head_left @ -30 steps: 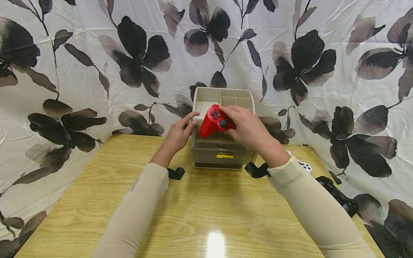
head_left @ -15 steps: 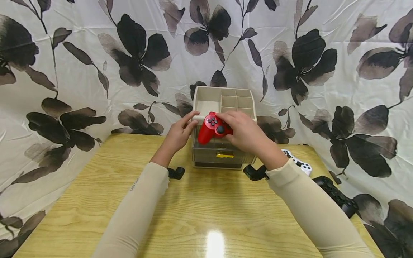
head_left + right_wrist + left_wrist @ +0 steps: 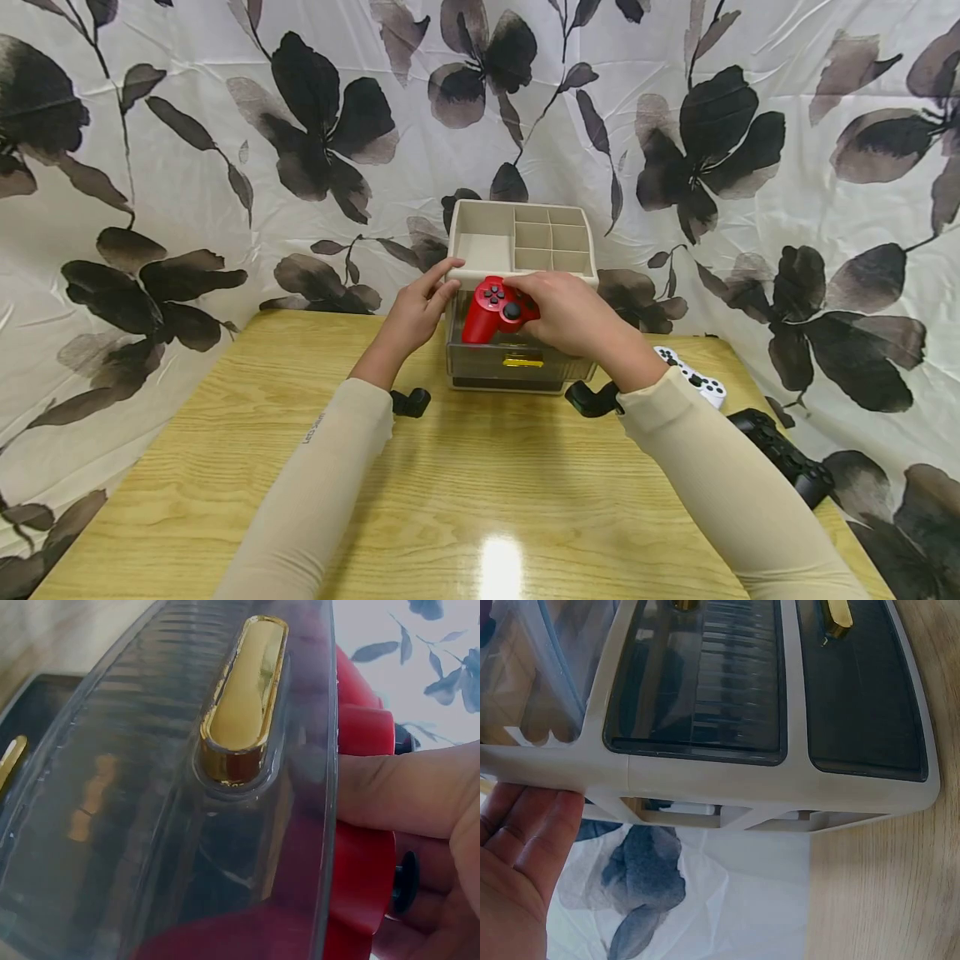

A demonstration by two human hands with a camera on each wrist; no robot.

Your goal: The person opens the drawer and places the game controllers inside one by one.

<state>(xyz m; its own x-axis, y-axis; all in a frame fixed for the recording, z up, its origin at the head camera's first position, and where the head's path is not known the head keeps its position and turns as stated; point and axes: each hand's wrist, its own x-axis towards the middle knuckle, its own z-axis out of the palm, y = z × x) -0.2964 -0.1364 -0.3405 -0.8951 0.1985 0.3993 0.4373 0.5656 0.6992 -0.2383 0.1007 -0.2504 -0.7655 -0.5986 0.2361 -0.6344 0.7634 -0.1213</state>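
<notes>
In the head view my right hand [image 3: 573, 321] grips a red game controller [image 3: 483, 312] over the pulled-out clear drawer [image 3: 480, 363] of a cream desktop organizer [image 3: 480, 250]. The right wrist view shows my thumb on the controller [image 3: 364, 877], just behind the drawer's front wall. Some of the red shows through the clear plastic. My left hand [image 3: 412, 317] touches the organizer's left side near the top. Its visible fingers [image 3: 536, 832] lie fairly straight against that side in the left wrist view. A gold handle [image 3: 522, 361] sits on the drawer front.
A white game controller [image 3: 693, 377] and a black one [image 3: 780, 454] lie along the table's right edge. Compartments divide the organizer's top. A lower dark drawer [image 3: 866, 705] is shut. Flower-patterned cloth [image 3: 480, 100] hangs right behind the organizer.
My right hand has lowered the red controller from over the organizer's front top edge toward the drawer. The white controller has come into fuller view. My left hand stays in place.
</notes>
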